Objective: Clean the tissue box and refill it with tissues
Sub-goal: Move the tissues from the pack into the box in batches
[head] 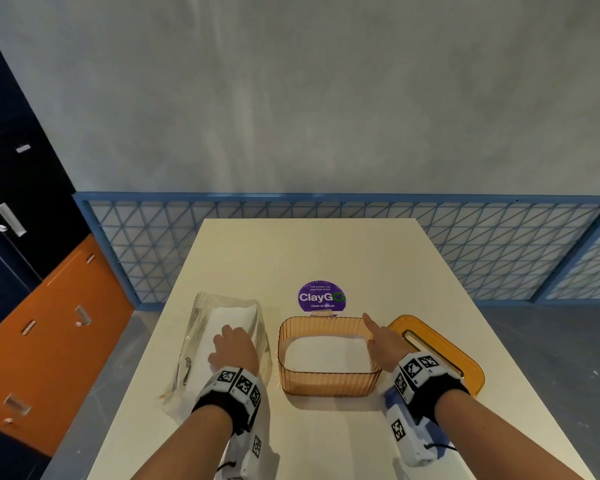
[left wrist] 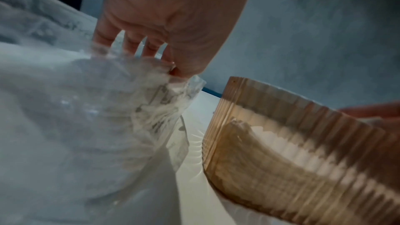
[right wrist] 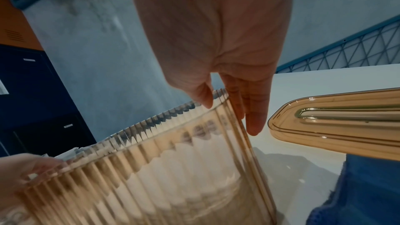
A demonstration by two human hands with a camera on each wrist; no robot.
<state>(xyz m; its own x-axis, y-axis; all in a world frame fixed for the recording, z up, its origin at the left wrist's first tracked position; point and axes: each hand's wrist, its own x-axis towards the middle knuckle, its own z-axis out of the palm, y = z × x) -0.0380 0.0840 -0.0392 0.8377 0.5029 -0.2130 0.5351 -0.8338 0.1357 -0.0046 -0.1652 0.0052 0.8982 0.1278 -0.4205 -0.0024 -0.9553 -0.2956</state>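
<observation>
Refill step, I reckon. Amber tissue box (head: 328,382) mid-table, lid off, tissues (head: 326,353) inside. My right hand (head: 383,344) steadies box's right rim, fingers straight. Left hand (head: 234,351) pinches plastic tissue pack (head: 201,327) left. Next: pull more out, then lid (head: 458,355).

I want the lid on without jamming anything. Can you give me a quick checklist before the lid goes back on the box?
1. Tissues lie inside the tissue box, below its rim: ok.
2. Lid within reach, right of the box: ok.
3. Right hand free for the lid: not ok, it touches the box wall.
4. Left hand free: not ok, it grips the plastic wrapper.
5. Box wiped clean: cannot tell.
</observation>
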